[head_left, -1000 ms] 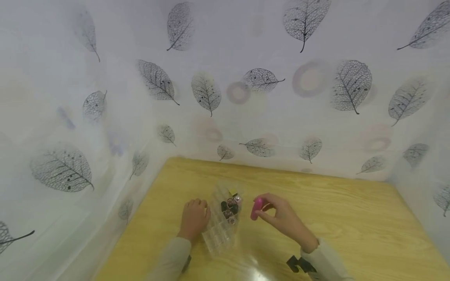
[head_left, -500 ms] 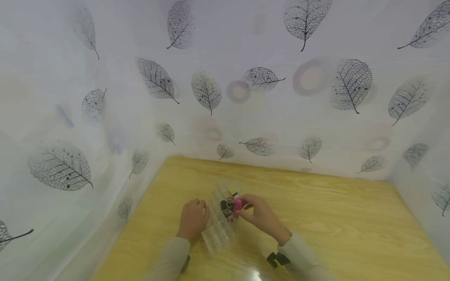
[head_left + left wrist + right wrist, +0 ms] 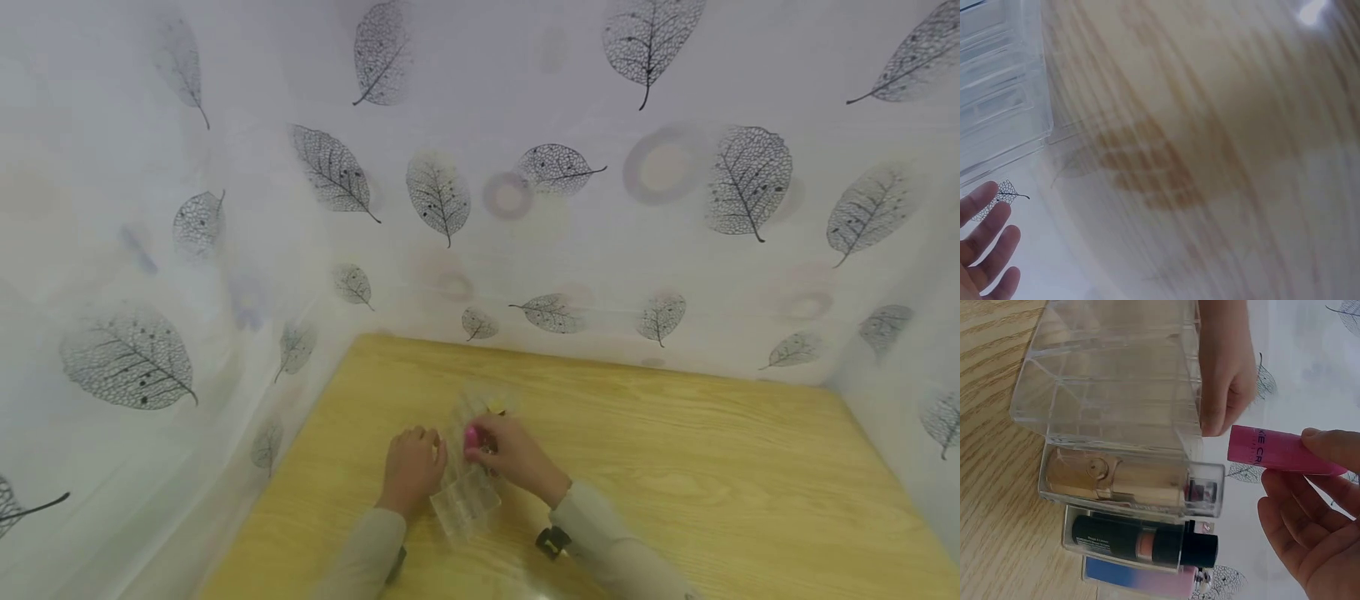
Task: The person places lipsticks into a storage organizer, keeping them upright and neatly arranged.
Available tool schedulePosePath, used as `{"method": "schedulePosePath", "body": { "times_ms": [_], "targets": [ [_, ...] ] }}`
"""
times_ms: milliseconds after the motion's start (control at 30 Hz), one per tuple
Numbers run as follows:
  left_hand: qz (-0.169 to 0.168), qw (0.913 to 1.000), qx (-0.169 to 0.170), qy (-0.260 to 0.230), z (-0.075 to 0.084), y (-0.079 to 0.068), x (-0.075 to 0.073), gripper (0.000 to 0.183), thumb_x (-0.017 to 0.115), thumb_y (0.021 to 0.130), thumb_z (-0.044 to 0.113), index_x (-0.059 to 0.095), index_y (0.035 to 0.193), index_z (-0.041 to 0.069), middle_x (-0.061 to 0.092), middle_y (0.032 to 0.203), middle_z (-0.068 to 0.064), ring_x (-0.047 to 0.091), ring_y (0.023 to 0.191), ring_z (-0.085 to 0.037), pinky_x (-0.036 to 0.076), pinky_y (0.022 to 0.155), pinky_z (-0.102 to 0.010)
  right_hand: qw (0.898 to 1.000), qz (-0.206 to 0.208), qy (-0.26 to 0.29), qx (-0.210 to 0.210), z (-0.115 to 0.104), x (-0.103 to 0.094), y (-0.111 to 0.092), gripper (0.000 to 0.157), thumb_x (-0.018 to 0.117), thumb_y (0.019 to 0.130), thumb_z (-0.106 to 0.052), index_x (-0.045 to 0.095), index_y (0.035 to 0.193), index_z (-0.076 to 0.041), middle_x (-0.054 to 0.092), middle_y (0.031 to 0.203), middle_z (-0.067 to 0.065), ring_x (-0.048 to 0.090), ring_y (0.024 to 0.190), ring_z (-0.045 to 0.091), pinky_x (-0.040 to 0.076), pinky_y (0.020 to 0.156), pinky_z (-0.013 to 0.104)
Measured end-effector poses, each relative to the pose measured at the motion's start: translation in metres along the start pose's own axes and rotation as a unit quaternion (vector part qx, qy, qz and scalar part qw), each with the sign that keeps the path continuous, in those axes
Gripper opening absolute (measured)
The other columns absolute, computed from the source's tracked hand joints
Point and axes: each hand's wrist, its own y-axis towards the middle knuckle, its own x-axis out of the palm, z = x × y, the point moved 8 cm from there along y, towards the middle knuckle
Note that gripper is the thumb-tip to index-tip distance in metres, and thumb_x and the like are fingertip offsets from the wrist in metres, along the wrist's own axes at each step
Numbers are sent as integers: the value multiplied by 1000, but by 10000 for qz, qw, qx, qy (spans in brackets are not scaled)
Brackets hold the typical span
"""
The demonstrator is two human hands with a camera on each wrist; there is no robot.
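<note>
Between thumb and fingers, my right hand [image 3: 519, 454] pinches a bright pink lipstick [image 3: 1266, 449] over a clear plastic lipstick organizer [image 3: 463, 507]. In the right wrist view the lipstick is held apart from the compartments, above their open ends. Filled slots there hold a gold lipstick tube [image 3: 1116, 478], a black lipstick [image 3: 1116, 536] and a blue-and-pink tube [image 3: 1138, 575]. My left hand [image 3: 411, 467] lies along the organizer's left side; its fingers [image 3: 999, 244] are loosely extended and hold nothing. Whether it touches the plastic I cannot tell. In the head view my right hand covers most of the lipsticks.
A glossy wood-grain table [image 3: 712, 467] carries the organizer left of its middle. Leaf-print sheeting [image 3: 555, 250] walls the back and sides. The organizer's near compartments [image 3: 1110, 356] show bare. A black strap piece [image 3: 552, 542] sits at my right wrist.
My right hand has moved left with the pink lipstick, from beside the organizer to above it. The left hand has stayed in place.
</note>
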Motion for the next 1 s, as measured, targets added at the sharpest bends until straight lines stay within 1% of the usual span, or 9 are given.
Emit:
{"method": "schedulePosePath", "body": {
  "times_ms": [133,267,433,567,700,800,1000],
  "targets": [
    [-14,10000,-27,40,1,0,-1,16,61,86,25,63,77,11,59,73,-3,57,69,-21,47,68,-39,9997,-182,-166,66,-1,8,2,15,69,81,-9,61,94,-9,64,89,1,62,83,9,52,74,19],
    [-62,10000,-54,39,1,1,-1,16,61,86,25,63,77,11,59,74,-4,57,70,-22,47,69,-39,9989,-331,-296,147,3,14,3,14,69,81,-8,60,91,-9,61,87,-1,60,81,8,50,72,16],
    [-75,9999,-90,15,1,1,-2,17,59,86,25,63,77,11,60,74,-5,58,69,-23,47,69,-40,9975,-453,-533,103,4,19,3,12,70,80,-10,60,86,-11,59,81,-3,55,76,8,47,68,16],
    [-12,10000,-71,5,1,1,-2,17,59,86,24,63,76,10,60,74,-5,58,69,-23,47,68,-40,9948,-525,-872,69,5,22,4,11,70,80,-11,60,85,-12,58,79,-5,55,74,10,45,66,16],
    [67,10000,-20,43,0,0,-1,16,60,85,24,62,75,11,60,73,-5,57,67,-23,46,65,-39,9910,-568,-1214,-61,2,24,5,11,71,79,-10,61,83,-12,58,76,-6,55,72,10,43,65,14],
    [75,10000,-9,62,0,0,-1,16,60,85,24,63,75,11,60,73,-4,57,66,-22,46,64,-39,9877,-557,-1439,-254,-2,24,5,10,71,78,-9,62,81,-12,59,75,-5,54,70,9,43,64,14],
    [80,10000,-25,50,1,0,-2,17,60,86,24,63,75,11,60,73,-5,57,67,-23,46,64,-39,9835,-577,-1629,-533,-6,25,5,9,70,78,-5,63,81,-10,62,76,-3,52,69,6,43,64,14]
  ]
}}
